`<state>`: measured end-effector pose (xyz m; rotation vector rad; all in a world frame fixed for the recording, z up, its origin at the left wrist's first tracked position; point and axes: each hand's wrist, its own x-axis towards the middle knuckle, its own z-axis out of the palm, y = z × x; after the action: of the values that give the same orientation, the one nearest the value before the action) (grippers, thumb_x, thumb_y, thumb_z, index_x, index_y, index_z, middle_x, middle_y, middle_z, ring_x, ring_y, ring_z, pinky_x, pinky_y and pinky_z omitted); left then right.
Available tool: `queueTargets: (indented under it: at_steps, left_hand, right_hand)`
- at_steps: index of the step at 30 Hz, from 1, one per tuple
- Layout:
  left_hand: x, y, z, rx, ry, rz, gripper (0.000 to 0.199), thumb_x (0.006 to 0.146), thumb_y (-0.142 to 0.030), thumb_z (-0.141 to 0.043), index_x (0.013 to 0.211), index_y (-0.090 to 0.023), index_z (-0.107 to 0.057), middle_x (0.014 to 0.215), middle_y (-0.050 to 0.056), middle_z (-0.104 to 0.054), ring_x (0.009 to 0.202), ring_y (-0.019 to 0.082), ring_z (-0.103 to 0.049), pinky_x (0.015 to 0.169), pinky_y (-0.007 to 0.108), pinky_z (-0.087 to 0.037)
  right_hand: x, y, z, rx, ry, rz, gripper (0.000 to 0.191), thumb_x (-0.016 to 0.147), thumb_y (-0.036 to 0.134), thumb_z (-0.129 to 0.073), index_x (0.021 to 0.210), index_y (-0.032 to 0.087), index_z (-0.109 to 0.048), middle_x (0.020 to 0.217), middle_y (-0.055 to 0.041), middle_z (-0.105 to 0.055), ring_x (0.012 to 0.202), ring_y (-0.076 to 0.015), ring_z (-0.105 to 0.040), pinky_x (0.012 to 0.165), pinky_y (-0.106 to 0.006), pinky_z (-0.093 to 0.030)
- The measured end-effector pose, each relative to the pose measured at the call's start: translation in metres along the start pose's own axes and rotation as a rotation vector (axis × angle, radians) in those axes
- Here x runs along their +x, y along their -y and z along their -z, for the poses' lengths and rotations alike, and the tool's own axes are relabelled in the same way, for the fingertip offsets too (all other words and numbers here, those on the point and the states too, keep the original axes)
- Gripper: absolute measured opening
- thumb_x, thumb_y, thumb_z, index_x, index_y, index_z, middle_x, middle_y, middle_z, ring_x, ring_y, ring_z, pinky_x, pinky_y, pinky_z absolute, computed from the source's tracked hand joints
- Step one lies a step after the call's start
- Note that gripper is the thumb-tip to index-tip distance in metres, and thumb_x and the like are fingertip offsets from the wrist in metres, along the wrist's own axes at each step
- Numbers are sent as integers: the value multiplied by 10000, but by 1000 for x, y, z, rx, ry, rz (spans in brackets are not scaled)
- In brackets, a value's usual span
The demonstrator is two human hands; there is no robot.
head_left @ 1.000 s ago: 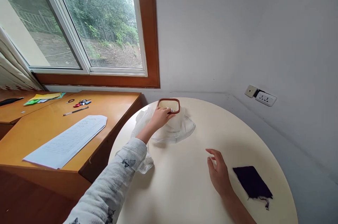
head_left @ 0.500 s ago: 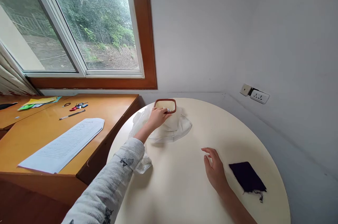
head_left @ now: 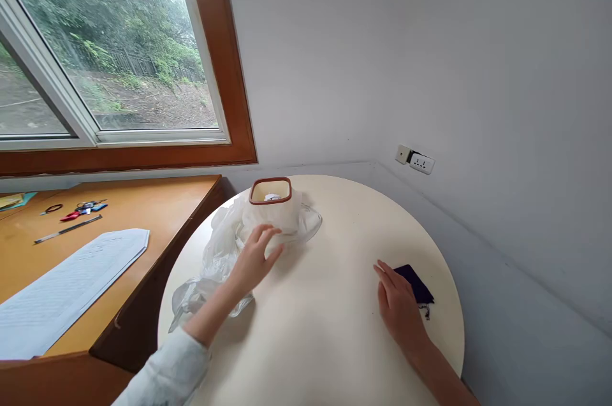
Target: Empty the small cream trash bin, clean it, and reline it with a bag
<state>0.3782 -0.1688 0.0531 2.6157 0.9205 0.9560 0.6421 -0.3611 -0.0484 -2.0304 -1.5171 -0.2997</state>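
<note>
left hand (head_left: 255, 259): fingers open, loosely curled, empty, nearest the container (head_left: 270, 192), a rounded square, brown-rimmed, at the far left of the smooth round table (head_left: 325, 329); mouth up, rim's longer side running left-right. sheer, crinkled plastic (head_left: 217, 253) around it. right hand (head_left: 399, 304): fingers parted, empty, beside dark frayed cloth (head_left: 415, 285).
</note>
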Motion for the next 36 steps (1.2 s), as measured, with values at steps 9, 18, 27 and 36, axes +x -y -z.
queueTargets:
  at_steps: [9,18,27,36]
  left_hand:
    - [-64,-34,-32,-248,161,161,211,885,-312,-360,1017,-247,-512,1039,63,-529,565,114,-519,484,245,-429]
    - [-73,-30,-44,-325,-4,312,192,859,-274,-357,728,-198,-475,744,32,-489,698,157,-495,427,201,-321]
    - [-75,-32,-42,-337,-60,380,209,847,-276,-374,663,-204,-444,683,18,-460,652,155,-463,446,223,-317]
    - [-73,-27,-41,-358,-182,446,220,865,-262,-374,679,-193,-470,676,-4,-475,647,139,-462,618,266,-396]
  right_hand:
    - [-19,-41,13,-245,387,-283,715,866,565,-171,1405,96,-173,1461,-69,-194,1341,-227,-178,1096,-454,-152]
    - [-10,-9,2,-185,459,-67,661,885,535,-184,1405,128,-150,1465,-49,-148,1348,-219,-146,1095,-458,-132]
    - [8,79,-27,58,475,332,615,893,484,-263,1398,134,-234,1439,-120,-231,1330,-269,-205,1068,-514,-152]
    - [40,140,-56,194,577,501,570,907,462,-235,1397,171,-231,1461,-91,-210,1353,-229,-120,1080,-490,-78]
